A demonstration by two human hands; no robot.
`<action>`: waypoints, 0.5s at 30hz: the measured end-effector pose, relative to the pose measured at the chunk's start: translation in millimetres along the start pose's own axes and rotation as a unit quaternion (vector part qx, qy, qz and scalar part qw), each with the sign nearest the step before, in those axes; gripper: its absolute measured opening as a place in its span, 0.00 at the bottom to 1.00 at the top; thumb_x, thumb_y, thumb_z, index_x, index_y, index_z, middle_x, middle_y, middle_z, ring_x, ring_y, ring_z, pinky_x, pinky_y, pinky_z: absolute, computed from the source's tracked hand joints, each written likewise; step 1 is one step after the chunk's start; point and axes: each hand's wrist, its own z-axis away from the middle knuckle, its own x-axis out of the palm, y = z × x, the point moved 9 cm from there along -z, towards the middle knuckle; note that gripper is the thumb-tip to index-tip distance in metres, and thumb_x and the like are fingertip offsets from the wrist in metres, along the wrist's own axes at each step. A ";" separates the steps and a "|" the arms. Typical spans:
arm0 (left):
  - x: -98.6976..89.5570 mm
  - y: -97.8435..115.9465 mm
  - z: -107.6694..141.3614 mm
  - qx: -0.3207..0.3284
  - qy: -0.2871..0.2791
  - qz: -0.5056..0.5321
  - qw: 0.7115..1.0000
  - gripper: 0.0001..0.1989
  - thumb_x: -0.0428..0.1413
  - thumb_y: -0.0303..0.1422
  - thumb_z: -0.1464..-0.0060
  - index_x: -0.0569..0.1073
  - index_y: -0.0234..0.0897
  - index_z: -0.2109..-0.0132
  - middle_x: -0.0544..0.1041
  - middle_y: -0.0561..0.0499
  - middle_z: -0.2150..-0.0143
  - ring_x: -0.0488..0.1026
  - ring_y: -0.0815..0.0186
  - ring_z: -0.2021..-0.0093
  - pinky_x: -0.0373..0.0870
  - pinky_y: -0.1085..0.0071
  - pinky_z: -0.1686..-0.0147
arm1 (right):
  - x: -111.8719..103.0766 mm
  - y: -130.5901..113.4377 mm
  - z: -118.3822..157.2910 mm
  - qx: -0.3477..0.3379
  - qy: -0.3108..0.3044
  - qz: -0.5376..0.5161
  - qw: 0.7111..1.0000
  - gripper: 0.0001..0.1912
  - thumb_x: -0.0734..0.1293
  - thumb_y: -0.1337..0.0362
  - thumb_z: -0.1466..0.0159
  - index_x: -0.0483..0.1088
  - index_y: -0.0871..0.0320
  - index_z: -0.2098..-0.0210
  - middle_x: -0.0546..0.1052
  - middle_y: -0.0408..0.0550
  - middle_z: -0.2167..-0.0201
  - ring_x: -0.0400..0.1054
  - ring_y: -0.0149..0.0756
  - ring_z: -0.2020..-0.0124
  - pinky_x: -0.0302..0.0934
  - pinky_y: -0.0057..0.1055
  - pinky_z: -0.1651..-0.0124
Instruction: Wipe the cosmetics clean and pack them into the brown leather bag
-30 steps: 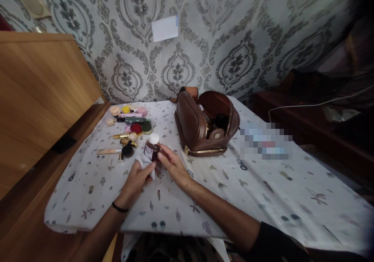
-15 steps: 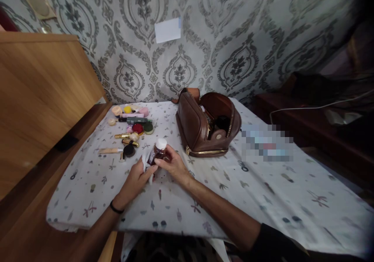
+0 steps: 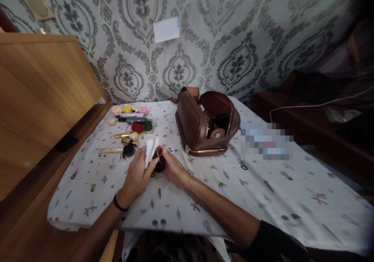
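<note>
Both my hands meet over the front middle of the table. My right hand (image 3: 176, 170) grips a small dark reddish-brown bottle (image 3: 159, 164) from its right side. The bottle is tipped, its base turned towards me, and its white cap can no longer be clearly made out. In my left hand (image 3: 136, 177) is a white cloth or tissue (image 3: 150, 149), pressed against the bottle's left side, with the thumb on the glass. To the right stands an unzipped brown leather cosmetic bag (image 3: 191, 129) with dark items inside.
Left of my hands lie several cosmetics: a black round jar (image 3: 129, 150), a red round container (image 3: 137, 128), a green tube (image 3: 136, 120) and a gold-coloured tube (image 3: 122, 136). A wooden cabinet (image 3: 43, 98) borders the left. A blurred-out item (image 3: 267, 143) lies right of the bag.
The bottle has been tilted from near upright, cap up, to base towards me. The white cloth has risen and now shows above my left fingers. The bag and cosmetics stay put.
</note>
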 end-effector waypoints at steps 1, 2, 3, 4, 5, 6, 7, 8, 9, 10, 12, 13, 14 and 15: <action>5.8 1.9 1.4 0.021 -0.019 -0.040 0.999 0.23 0.48 0.41 0.36 0.64 0.38 0.38 0.71 0.43 0.52 0.71 0.57 0.52 0.69 0.63 0.52 | -0.2 3.1 -0.5 0.017 0.002 -0.034 0.999 0.22 0.63 0.43 0.39 0.72 0.53 0.58 0.77 0.45 0.64 0.70 0.39 0.60 0.64 0.35 0.56; 11.7 3.6 3.5 0.041 -0.039 -0.080 0.995 0.23 0.48 0.41 0.36 0.64 0.40 0.36 0.70 0.45 0.54 0.71 0.59 0.55 0.70 0.65 0.55 | -2.1 6.6 -0.9 0.036 0.011 -0.065 0.997 0.19 0.67 0.46 0.41 0.72 0.53 0.59 0.77 0.45 0.65 0.70 0.39 0.61 0.63 0.34 0.58; 17.1 5.2 6.1 0.062 -0.057 -0.114 0.990 0.23 0.47 0.41 0.35 0.63 0.44 0.35 0.68 0.47 0.56 0.71 0.60 0.58 0.71 0.67 0.59 | -5.9 9.8 -1.4 0.053 0.027 -0.092 0.994 0.16 0.70 0.49 0.43 0.73 0.54 0.62 0.77 0.44 0.67 0.69 0.39 0.63 0.63 0.33 0.60; 21.4 6.9 9.1 0.084 -0.072 -0.141 0.984 0.23 0.47 0.41 0.35 0.62 0.48 0.34 0.67 0.48 0.58 0.70 0.62 0.60 0.71 0.69 0.61 | -10.9 11.9 -1.8 0.063 0.048 -0.110 0.991 0.14 0.72 0.53 0.46 0.73 0.54 0.64 0.77 0.43 0.69 0.69 0.38 0.65 0.62 0.32 0.63; 24.1 9.0 12.2 0.107 -0.083 -0.159 0.978 0.23 0.46 0.41 0.35 0.62 0.51 0.34 0.66 0.49 0.58 0.69 0.63 0.61 0.70 0.71 0.63 | -16.0 13.3 -2.2 0.069 0.067 -0.124 0.988 0.13 0.73 0.56 0.48 0.73 0.55 0.66 0.76 0.42 0.72 0.68 0.37 0.68 0.61 0.31 0.65; 25.0 11.2 15.1 0.130 -0.089 -0.167 0.973 0.22 0.46 0.40 0.35 0.62 0.52 0.35 0.65 0.49 0.58 0.69 0.63 0.61 0.70 0.72 0.64 | -20.2 14.0 -2.6 0.072 0.082 -0.134 0.985 0.13 0.74 0.57 0.50 0.73 0.55 0.67 0.75 0.41 0.74 0.67 0.35 0.70 0.60 0.30 0.67; 24.0 13.3 17.7 0.151 -0.090 -0.166 0.970 0.22 0.46 0.40 0.34 0.64 0.53 0.36 0.65 0.49 0.58 0.68 0.63 0.61 0.70 0.72 0.65 | -23.2 13.9 -3.1 0.072 0.091 -0.142 0.983 0.14 0.75 0.58 0.51 0.73 0.56 0.68 0.75 0.41 0.75 0.66 0.33 0.72 0.59 0.28 0.69; 21.7 14.9 19.8 0.170 -0.090 -0.158 0.969 0.21 0.47 0.40 0.34 0.65 0.52 0.37 0.66 0.48 0.57 0.68 0.64 0.61 0.70 0.71 0.64 | -25.1 13.3 -3.4 0.070 0.096 -0.145 0.982 0.15 0.76 0.57 0.51 0.73 0.56 0.67 0.74 0.40 0.75 0.64 0.32 0.73 0.58 0.28 0.70; 18.9 15.9 21.3 0.184 -0.091 -0.144 0.968 0.20 0.47 0.40 0.35 0.67 0.50 0.37 0.66 0.48 0.56 0.68 0.64 0.60 0.71 0.71 0.63 | -26.0 12.2 -3.6 0.068 0.098 -0.145 0.982 0.16 0.76 0.56 0.51 0.73 0.56 0.67 0.74 0.40 0.75 0.64 0.31 0.74 0.58 0.27 0.70; 15.4 16.3 22.0 0.193 -0.091 -0.128 0.969 0.20 0.47 0.40 0.34 0.68 0.49 0.38 0.66 0.47 0.56 0.69 0.64 0.60 0.71 0.70 0.62 | -26.1 11.1 -3.6 0.067 0.098 -0.144 0.982 0.17 0.76 0.56 0.51 0.73 0.56 0.66 0.74 0.40 0.75 0.64 0.30 0.74 0.58 0.27 0.70; 8.3 15.2 20.9 0.192 -0.087 -0.106 0.972 0.19 0.46 0.38 0.34 0.70 0.46 0.40 0.67 0.46 0.55 0.69 0.63 0.58 0.71 0.70 0.60 | -24.1 8.8 -3.1 0.065 0.095 -0.140 0.983 0.18 0.77 0.55 0.51 0.74 0.57 0.65 0.75 0.41 0.73 0.64 0.31 0.73 0.58 0.27 0.69; 5.3 13.8 19.1 0.183 -0.083 -0.106 0.974 0.19 0.46 0.38 0.34 0.70 0.45 0.40 0.67 0.46 0.55 0.70 0.63 0.57 0.71 0.70 0.59 | -22.5 7.4 -2.9 0.062 0.091 -0.137 0.984 0.19 0.77 0.55 0.51 0.74 0.57 0.64 0.75 0.42 0.72 0.65 0.31 0.72 0.59 0.27 0.68; 2.7 12.0 16.6 0.169 -0.076 -0.114 0.976 0.19 0.46 0.38 0.34 0.70 0.45 0.40 0.68 0.46 0.55 0.70 0.62 0.57 0.71 0.69 0.58 | -20.9 6.0 -2.7 0.057 0.086 -0.134 0.986 0.20 0.77 0.55 0.51 0.74 0.57 0.63 0.76 0.42 0.71 0.66 0.32 0.72 0.59 0.27 0.68; 0.9 10.0 13.9 0.151 -0.069 -0.127 0.978 0.19 0.45 0.38 0.34 0.70 0.44 0.40 0.68 0.46 0.55 0.70 0.62 0.57 0.71 0.70 0.58 | -19.4 4.8 -2.5 0.051 0.082 -0.131 0.987 0.20 0.78 0.55 0.52 0.74 0.56 0.62 0.76 0.42 0.70 0.66 0.32 0.71 0.60 0.28 0.68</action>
